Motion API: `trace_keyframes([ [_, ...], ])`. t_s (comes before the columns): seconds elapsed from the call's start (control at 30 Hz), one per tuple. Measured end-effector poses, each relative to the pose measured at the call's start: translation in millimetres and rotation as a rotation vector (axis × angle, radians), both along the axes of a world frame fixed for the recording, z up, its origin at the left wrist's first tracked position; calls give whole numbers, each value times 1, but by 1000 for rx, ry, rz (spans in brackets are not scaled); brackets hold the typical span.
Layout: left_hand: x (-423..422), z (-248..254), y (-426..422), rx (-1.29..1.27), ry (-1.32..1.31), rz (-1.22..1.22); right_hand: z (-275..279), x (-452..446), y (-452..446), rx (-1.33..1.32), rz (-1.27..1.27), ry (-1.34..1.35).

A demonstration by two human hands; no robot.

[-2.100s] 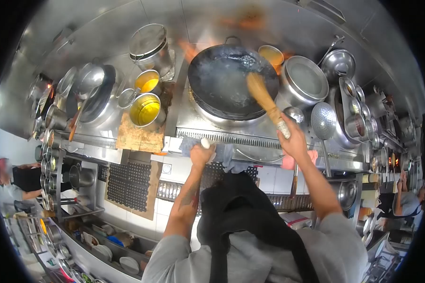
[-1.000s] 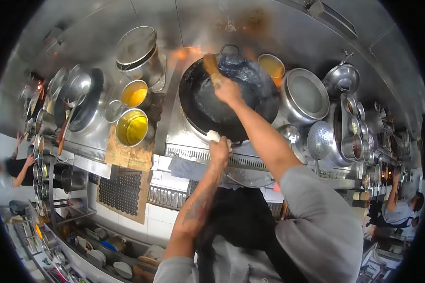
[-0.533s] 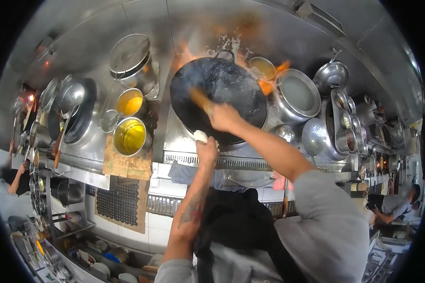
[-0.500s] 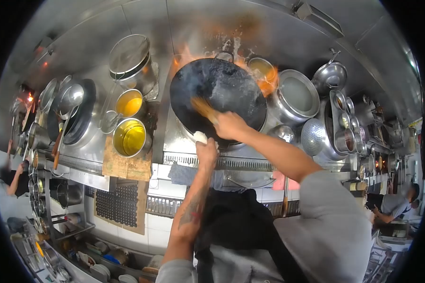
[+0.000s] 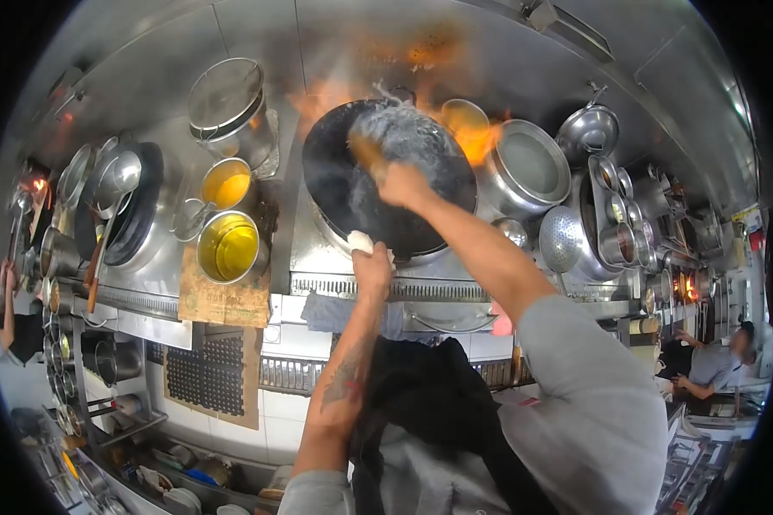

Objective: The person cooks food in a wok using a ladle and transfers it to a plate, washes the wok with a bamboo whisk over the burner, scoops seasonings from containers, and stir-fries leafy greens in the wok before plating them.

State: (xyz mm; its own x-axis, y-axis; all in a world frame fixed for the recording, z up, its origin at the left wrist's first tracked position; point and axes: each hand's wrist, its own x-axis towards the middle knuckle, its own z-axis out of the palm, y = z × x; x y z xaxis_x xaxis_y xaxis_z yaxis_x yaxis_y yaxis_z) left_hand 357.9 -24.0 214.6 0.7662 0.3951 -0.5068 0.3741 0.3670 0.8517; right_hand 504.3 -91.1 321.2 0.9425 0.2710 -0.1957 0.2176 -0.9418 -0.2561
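Note:
A large black wok (image 5: 335, 184) sits over the burner, with water splashing and steam inside it. My right hand (image 5: 402, 184) is closed round a bamboo wok brush (image 5: 367, 153), blurred by motion and held down in the wok. At the near rim, my left hand (image 5: 373, 270) is closed on a folded white cloth (image 5: 360, 242). The cloth is against the wok's edge, and any handle under it is hidden. Orange flames (image 5: 477, 142) rise at the wok's far right side.
Left of the wok stand a pot of yellow oil (image 5: 232, 249), another yellow-filled pot (image 5: 228, 184) and a strainer-topped pot (image 5: 228, 94). A pot of cloudy liquid (image 5: 532, 163) and a perforated ladle (image 5: 562, 239) are on the right. Other people work at both far sides.
My right hand and the brush have moved away from me, deeper over the wok. Water now surges toward the far rim. Flames at the right have grown. My left hand stays at the near rim.

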Motion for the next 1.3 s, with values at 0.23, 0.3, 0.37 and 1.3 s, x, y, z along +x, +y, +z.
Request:
trace_keyframes([
  [0.23,0,3,5,-76,13,-92,-21,15,-79,-179,99,-32],
  [0.3,-1,4,5,-121,12,-63,-52,34,-52,-49,-19,-134],
  [0.37,6,4,8,-124,8,-74,-56,7,-29,104,-119,-138],
  [1.3,2,17,12,-68,48,-84,15,-71,-134,-206,288,197],
])
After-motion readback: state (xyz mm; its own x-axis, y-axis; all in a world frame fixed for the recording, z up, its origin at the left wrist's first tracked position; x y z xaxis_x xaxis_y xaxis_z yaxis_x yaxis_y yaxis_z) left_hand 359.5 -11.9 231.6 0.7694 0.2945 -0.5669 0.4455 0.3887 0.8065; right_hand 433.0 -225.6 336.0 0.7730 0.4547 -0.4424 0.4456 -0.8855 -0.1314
